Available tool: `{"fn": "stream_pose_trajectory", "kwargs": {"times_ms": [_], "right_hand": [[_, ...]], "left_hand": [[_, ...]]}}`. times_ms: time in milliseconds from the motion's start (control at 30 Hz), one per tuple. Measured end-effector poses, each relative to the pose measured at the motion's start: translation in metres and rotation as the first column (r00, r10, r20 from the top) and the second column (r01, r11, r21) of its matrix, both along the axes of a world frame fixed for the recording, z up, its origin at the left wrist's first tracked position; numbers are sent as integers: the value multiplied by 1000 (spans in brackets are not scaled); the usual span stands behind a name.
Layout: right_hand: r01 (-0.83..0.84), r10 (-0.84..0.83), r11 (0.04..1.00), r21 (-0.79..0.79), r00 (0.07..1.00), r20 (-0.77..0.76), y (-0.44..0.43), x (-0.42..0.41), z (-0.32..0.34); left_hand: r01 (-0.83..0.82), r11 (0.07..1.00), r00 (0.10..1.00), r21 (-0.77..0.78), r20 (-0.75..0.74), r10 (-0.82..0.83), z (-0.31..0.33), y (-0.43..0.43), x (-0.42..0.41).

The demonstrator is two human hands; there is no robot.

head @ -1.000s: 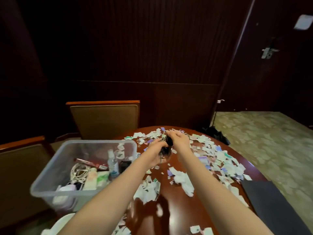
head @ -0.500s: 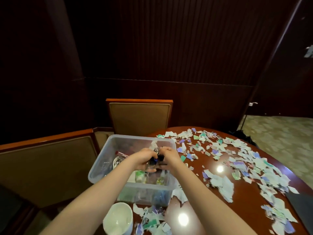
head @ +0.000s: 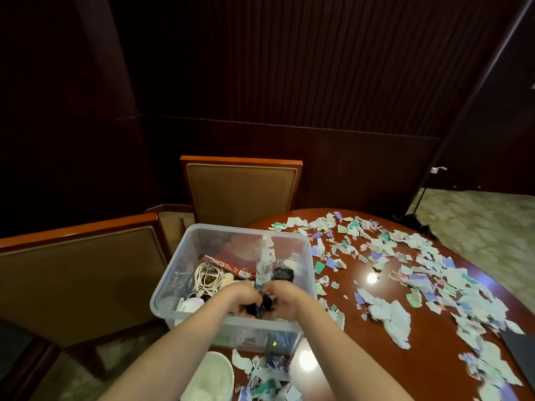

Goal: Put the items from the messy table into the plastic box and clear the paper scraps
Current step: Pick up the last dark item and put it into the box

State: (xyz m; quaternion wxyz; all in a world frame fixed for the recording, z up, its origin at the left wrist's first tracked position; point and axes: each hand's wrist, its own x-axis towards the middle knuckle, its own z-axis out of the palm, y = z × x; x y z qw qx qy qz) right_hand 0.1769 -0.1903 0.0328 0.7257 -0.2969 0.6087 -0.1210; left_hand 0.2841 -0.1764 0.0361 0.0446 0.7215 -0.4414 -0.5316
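The clear plastic box (head: 185,256) stands at the table's left edge. Inside lie a coiled white cable (head: 207,277), a red packet (head: 228,266), a small clear bottle (head: 265,266) and a black item (head: 283,274). My left hand (head: 241,295) and my right hand (head: 285,299) are together inside the box near its front wall, fingers curled round a bunch of small black clips (head: 262,303) held between them. Paper scraps (head: 419,273) cover the brown table (head: 376,357) to the right, and more scraps (head: 263,377) lie in front of the box.
A white bowl (head: 211,377) sits at the table's near edge, left of the front scraps. Two padded wooden chairs (head: 240,189) stand behind and to the left of the box. A dark flat object (head: 521,345) lies at the far right edge.
Both hands carried the black clips left from over the scattered scraps to above the box, then lowered them inside it. My view turned left and down.
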Motion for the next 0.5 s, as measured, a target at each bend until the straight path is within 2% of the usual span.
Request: {"fn": "stream_pose_trajectory", "kwargs": {"times_ms": [67,200,267,500], "right_hand": [[-11,11,999,34,1000,1,-2,3,2],[-100,102,995,28,991,-90,-4,8,4],[-85,88,996,29,990,-113,0,7,5],[-178,143,976,-123,957,-250,9,6,15]], "left_hand": [[23,1000,1000,20,6,-23,-3,-3,0],[91,996,996,4,9,-92,-2,-5,-2],[128,992,991,-6,27,-128,-5,-4,-4],[238,971,958,-25,173,-231,3,4,-7]]}}
